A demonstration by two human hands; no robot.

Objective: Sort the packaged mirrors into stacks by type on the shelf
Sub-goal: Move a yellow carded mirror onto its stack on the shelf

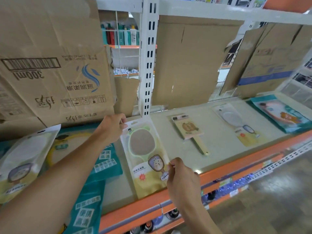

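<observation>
A packaged green-rimmed hand mirror (pixel 143 152) lies flat on the cream shelf (pixel 219 149), left of its middle. My left hand (pixel 112 128) pinches the pack's top left corner. My right hand (pixel 181 174) pinches its right edge near the bottom. Further right on the shelf lie a wooden-handled mirror pack (pixel 189 130), a white hand mirror pack (pixel 239 122) and a teal pack (pixel 283 114). At the left, a white mirror pack (pixel 22 162) and a yellow-rimmed mirror (pixel 55 149) rest on teal packs (pixel 104 164).
Cardboard sheets (pixel 50 65) lean along the back of the shelf, parted by a white slotted upright (pixel 149 65). The shelf's orange front rail (pixel 219 176) runs below my hands. Small bottles show on the lower level (pixel 173 213).
</observation>
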